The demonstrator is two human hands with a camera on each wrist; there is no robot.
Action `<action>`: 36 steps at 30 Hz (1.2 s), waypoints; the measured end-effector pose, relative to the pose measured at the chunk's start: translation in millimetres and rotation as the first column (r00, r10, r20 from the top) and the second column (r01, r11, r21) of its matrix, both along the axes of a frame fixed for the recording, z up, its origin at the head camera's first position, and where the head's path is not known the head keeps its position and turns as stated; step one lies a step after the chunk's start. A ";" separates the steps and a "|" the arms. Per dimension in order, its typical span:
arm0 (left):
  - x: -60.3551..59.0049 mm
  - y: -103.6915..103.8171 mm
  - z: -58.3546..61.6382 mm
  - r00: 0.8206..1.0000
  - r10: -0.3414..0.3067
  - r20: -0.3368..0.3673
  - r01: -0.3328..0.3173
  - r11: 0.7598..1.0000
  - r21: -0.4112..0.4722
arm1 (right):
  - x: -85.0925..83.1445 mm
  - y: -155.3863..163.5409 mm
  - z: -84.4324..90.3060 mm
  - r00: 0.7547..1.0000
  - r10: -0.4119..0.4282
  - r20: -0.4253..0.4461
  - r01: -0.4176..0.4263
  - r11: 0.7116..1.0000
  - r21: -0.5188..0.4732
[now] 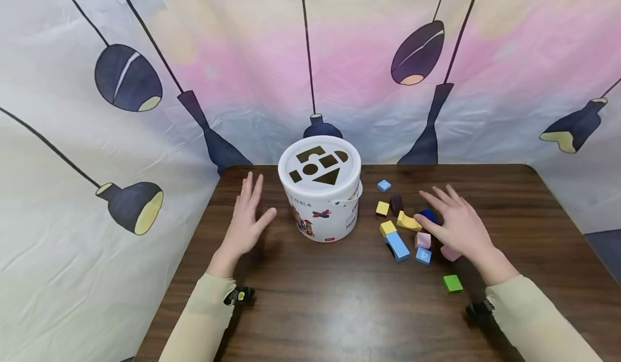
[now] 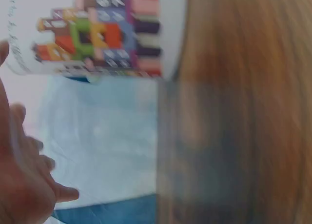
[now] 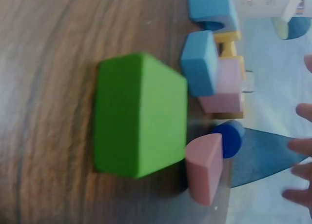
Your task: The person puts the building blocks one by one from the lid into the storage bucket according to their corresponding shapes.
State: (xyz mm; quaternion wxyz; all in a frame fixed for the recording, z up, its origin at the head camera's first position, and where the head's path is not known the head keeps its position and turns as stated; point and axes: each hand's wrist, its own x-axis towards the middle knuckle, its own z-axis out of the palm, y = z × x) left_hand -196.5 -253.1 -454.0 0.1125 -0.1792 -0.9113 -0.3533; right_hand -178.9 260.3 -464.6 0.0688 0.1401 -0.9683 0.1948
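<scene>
A white bucket (image 1: 317, 216) with shaped holes in its lid (image 1: 296, 160) stands upright at the back of the table. Just left of it, my left hand (image 1: 246, 224) is held with fingers extended and nothing in it. My right hand (image 1: 458, 224) hovers over the scattered blocks, fingers spread and slightly bent, holding nothing. Under and beside it lie a dark blue block (image 1: 429, 216), a yellow arched block (image 1: 408, 222), a pink cube (image 1: 422, 240) and a pink half-round block (image 3: 204, 168), partly hidden by the hand in the head view. A green block (image 3: 141, 116) lies closer to the front.
Between bucket and right hand lie a blue arch block (image 1: 398, 246), yellow blocks (image 1: 382, 208), a dark brown block (image 1: 396, 204) and small blue blocks (image 1: 384, 185). The wooden table (image 1: 310, 308) ends at a painted cloth backdrop (image 1: 262, 55).
</scene>
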 end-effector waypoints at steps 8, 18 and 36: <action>2.9 22.6 26.8 0.992 -0.007 -0.124 0.037 0.970 0.238 | 11.6 -3.9 4.7 0.999 0.034 -0.011 -0.035 0.985 -0.168; 5.6 48.7 46.6 0.986 0.049 -0.161 0.024 0.906 0.423 | 25.6 -22.8 5.1 0.991 0.103 0.090 -0.072 0.953 -0.295; -6.3 63.8 53.4 0.998 -0.004 -0.061 0.028 0.917 0.399 | 33.1 -43.6 -20.3 0.969 0.117 0.216 -0.045 0.949 -0.312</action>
